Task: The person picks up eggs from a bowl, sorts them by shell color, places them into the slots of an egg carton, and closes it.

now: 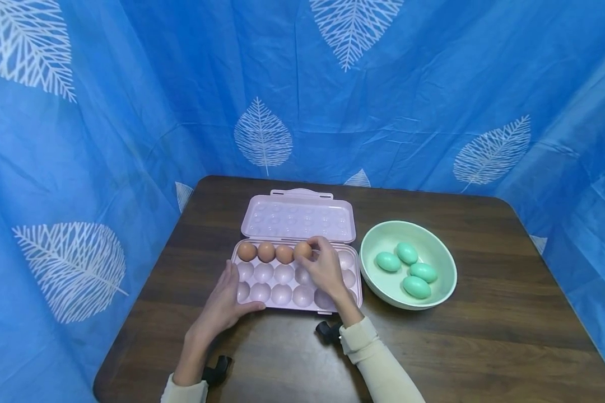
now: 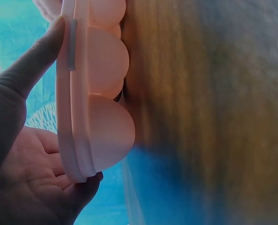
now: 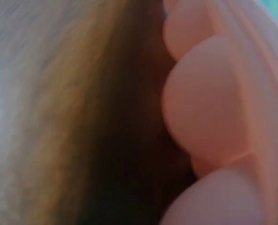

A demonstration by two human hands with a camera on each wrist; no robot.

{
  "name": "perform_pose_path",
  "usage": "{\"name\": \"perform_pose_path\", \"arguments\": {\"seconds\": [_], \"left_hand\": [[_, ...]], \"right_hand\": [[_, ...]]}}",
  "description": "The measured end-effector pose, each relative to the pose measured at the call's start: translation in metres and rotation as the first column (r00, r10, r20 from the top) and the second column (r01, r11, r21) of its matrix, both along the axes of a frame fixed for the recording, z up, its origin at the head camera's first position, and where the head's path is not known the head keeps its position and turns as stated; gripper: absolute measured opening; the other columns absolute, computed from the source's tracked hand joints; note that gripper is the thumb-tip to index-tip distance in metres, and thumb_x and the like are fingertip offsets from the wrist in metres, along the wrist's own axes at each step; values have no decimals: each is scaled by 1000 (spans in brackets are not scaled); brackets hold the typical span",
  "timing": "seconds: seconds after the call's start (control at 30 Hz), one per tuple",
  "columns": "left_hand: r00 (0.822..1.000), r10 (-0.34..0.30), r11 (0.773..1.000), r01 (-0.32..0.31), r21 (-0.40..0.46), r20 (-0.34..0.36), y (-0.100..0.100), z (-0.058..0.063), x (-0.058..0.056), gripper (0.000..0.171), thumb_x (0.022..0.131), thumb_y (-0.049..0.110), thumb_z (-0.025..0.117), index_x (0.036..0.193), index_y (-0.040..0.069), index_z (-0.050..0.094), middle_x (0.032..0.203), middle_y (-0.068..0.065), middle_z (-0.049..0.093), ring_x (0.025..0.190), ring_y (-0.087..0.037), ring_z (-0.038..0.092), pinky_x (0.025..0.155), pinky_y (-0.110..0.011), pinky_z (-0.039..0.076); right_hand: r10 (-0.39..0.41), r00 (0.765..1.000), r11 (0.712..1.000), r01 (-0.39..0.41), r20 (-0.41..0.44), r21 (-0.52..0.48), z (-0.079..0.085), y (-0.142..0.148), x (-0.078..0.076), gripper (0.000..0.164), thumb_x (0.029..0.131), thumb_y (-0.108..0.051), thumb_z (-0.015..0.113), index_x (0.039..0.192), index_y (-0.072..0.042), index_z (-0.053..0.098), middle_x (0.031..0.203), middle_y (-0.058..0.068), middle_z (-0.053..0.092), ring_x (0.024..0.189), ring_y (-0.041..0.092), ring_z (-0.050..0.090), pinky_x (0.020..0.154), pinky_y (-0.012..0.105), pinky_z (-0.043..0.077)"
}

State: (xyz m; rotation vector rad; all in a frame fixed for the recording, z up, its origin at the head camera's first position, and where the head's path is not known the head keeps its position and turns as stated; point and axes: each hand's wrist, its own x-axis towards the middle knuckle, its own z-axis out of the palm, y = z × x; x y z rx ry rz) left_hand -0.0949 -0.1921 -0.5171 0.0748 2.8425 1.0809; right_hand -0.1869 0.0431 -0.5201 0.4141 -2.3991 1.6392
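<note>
A pink plastic egg carton [image 1: 293, 304] lies open on the table, its lid [image 1: 297, 218] folded back on the far side. Three brown eggs [image 1: 266, 252] sit in the left end of its back row. Just right of them, my right hand [image 1: 329, 271] pinches another brown egg [image 1: 302, 249] at the fourth cup. My left hand [image 1: 224, 299] grips the carton's front left corner, thumb on the front rim and fingers along the left side. In the left wrist view the left thumb [image 2: 36, 58] presses that rim. The right wrist view shows only the carton's cups [image 3: 204, 103], blurred.
A light green bowl [image 1: 441, 254] stands right beside the carton with several green eggs [image 1: 417, 287] inside. The dark wooden table [image 1: 509, 324] extends to the right. Blue curtains [image 1: 181, 73] with white leaf prints hang behind and at both sides.
</note>
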Motion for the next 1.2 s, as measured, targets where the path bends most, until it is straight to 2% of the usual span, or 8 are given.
{"name": "perform_pose_path", "arguments": {"seconds": [0.3,0.63,0.9,1.2], "left_hand": [[1000,5,1000,-5,3,-5,0,0,0,128,72,50,85,154,-7,6,161,-29,2,146,-46,9,112,-59,19],[1000,6,1000,-6,-10,6,1,0,-1,129,71,52,85,154,-8,7,160,-29,2,146,-47,9,112,-59,19],[1000,5,1000,-4,-10,8,1,1,0,129,71,52,85,154,-8,6,160,-29,1,146,-47,9,112,-59,18],[1000,9,1000,-9,1,10,1,1,0,129,72,52,84,155,-6,5,161,-28,0,146,-47,8,112,-59,18]], "right_hand": [[-32,996,989,43,-78,145,-12,2,-6,36,75,0,81,106,4,62,99,16,65,88,28,66,78,38,56],[-33,991,972,61,-127,225,-15,3,-6,39,73,-3,84,106,1,64,99,15,68,91,29,67,81,40,54],[-6,986,963,50,-164,264,-16,5,-7,37,73,-4,84,105,0,65,97,13,67,89,28,65,79,41,52],[0,983,966,48,-184,254,-18,5,-6,35,74,-3,82,104,1,64,96,13,66,87,27,64,78,41,52]]}}
